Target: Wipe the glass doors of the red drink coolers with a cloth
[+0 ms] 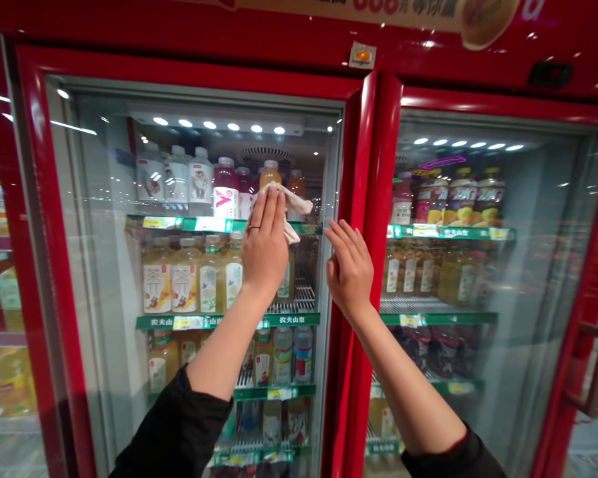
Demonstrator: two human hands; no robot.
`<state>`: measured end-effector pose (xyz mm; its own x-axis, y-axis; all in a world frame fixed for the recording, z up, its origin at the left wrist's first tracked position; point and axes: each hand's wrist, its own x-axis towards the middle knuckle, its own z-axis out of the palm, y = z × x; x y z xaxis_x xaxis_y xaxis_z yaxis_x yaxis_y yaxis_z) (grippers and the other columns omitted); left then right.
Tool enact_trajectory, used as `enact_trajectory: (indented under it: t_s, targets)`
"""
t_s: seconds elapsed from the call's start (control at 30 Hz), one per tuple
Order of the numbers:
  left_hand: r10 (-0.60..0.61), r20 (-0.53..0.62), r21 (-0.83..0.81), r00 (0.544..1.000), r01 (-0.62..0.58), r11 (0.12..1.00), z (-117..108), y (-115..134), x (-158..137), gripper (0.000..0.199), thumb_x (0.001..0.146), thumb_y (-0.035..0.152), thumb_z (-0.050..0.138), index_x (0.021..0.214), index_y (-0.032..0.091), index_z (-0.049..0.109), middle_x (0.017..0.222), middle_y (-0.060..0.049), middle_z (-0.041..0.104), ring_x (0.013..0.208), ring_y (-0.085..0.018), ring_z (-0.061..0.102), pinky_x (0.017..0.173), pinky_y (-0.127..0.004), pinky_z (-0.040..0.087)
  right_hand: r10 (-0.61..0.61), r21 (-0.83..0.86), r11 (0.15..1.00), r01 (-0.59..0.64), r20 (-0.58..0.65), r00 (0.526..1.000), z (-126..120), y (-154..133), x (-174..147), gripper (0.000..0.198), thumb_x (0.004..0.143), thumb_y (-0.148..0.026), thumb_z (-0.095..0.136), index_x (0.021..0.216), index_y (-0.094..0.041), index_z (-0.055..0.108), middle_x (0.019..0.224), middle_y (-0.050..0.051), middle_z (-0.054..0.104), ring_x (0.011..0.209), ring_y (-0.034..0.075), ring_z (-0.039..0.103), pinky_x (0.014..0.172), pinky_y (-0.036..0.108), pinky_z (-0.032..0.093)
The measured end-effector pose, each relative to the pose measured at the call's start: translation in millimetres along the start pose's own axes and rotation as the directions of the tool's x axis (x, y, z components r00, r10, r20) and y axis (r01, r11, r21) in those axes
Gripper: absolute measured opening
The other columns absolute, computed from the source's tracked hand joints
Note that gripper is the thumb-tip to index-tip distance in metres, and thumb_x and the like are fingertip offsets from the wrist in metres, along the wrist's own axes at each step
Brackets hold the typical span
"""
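My left hand presses a pale cloth against the glass door of a red drinks fridge, its fingers stretched upward and a ring on one of them. Part of the cloth sticks out to the right of the fingers; the rest is hidden beneath them. My right hand is raised by the right edge of the same door, over its red frame. Its fingers are extended and nothing shows in it. Whether it touches the frame I cannot tell.
Behind the glass, bottles stand on shelves with green label strips. To the right is a second glass door with a handle at its far side. An orange-lit switch sits above the doors. More drinks show at far left.
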<state>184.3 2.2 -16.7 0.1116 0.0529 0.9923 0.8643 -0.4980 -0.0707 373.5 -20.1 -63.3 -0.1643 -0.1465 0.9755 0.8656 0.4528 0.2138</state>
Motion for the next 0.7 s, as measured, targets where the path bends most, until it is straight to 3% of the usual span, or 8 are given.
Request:
enact_trajectory:
  t_s: [0.1, 0.2, 0.33, 0.4, 0.47, 0.57, 0.7]
  targets:
    - [0.114, 0.059, 0.015, 0.992, -0.115, 0.993, 10.7, 20.9, -5.4, 0.068, 0.109, 0.008, 0.037, 0.177, 0.018, 0.031, 0.181, -0.007, 0.039, 0.171, -0.022, 0.031, 0.142, -0.044, 0.029, -0.007, 0.060, 0.998, 0.009, -0.044, 0.999, 1.5, 1.6, 0.0, 0.075, 0.096, -0.003, 0.046, 0.166, -0.029, 0.050, 0.158, 0.008, 0.070, 0.157, 0.027, 0.058, 0.129, 0.060, 0.053]
    - [0.201, 0.109, -0.004, 0.974, -0.201, 0.980, 13.4, 30.7, 13.8, 0.069, 0.108, 0.007, 0.036, 0.176, 0.019, 0.035, 0.181, -0.005, 0.041, 0.171, -0.019, 0.032, 0.143, -0.039, 0.028, 0.008, 0.073, 0.997, -0.004, -0.052, 0.999, 1.7, 2.5, -0.2, 0.079, 0.096, -0.002, 0.045, 0.169, -0.032, 0.046, 0.161, 0.007, 0.068, 0.158, 0.027, 0.057, 0.130, 0.061, 0.053]
    - [0.084, 0.071, 0.007, 0.994, -0.085, 0.996, 6.3, 22.4, 28.5, 0.070, 0.107, 0.005, 0.032, 0.175, 0.021, 0.036, 0.182, -0.003, 0.038, 0.171, -0.018, 0.030, 0.142, -0.039, 0.029, 0.021, 0.078, 0.997, -0.017, -0.045, 0.999, 0.1, 1.3, 0.4, 0.084, 0.096, 0.000, 0.043, 0.173, -0.033, 0.039, 0.161, 0.007, 0.068, 0.159, 0.027, 0.055, 0.131, 0.061, 0.053]
    - [0.001, 0.042, 0.014, 0.999, -0.001, 1.000, 5.3, 20.0, 18.2, 0.070, 0.107, 0.006, 0.033, 0.176, 0.021, 0.034, 0.183, -0.004, 0.034, 0.172, -0.020, 0.027, 0.142, -0.041, 0.030, 0.021, 0.081, 0.997, -0.017, -0.046, 0.999, -0.7, 0.2, 1.0, 0.083, 0.098, 0.000, 0.041, 0.174, -0.033, 0.037, 0.161, 0.008, 0.067, 0.160, 0.026, 0.054, 0.131, 0.060, 0.053]
    - [-0.003, 0.041, 0.013, 0.999, 0.003, 1.000, 8.6, 24.2, 3.2, 0.069, 0.109, 0.008, 0.033, 0.176, 0.019, 0.033, 0.183, -0.005, 0.035, 0.173, -0.021, 0.026, 0.142, -0.042, 0.029, 0.033, 0.068, 0.997, -0.030, -0.035, 0.999, -1.0, -0.3, 1.5, 0.086, 0.098, 0.000, 0.040, 0.176, -0.034, 0.032, 0.163, 0.008, 0.066, 0.161, 0.026, 0.053, 0.131, 0.059, 0.053]
    - [0.119, 0.085, 0.000, 0.989, -0.120, 0.993, 18.6, 38.4, -5.3, 0.066, 0.110, 0.010, 0.033, 0.175, 0.018, 0.035, 0.182, -0.004, 0.038, 0.172, -0.020, 0.028, 0.143, -0.040, 0.026, 0.064, 0.060, 0.996, -0.062, -0.040, 0.997, -0.7, 0.1, 1.8, 0.091, 0.096, 0.000, 0.041, 0.179, -0.035, 0.023, 0.168, 0.006, 0.061, 0.164, 0.027, 0.049, 0.133, 0.060, 0.050]
    - [0.299, 0.172, -0.064, 0.939, -0.292, 0.954, 23.2, 47.0, 22.7, 0.071, 0.108, 0.009, 0.033, 0.178, 0.023, 0.029, 0.182, 0.000, 0.037, 0.171, -0.017, 0.030, 0.143, -0.036, 0.023, 0.080, 0.087, 0.993, -0.074, -0.075, 0.994, -0.1, 1.5, 1.3, 0.092, 0.096, -0.001, 0.041, 0.179, -0.036, 0.022, 0.174, 0.004, 0.055, 0.165, 0.027, 0.047, 0.136, 0.059, 0.047]
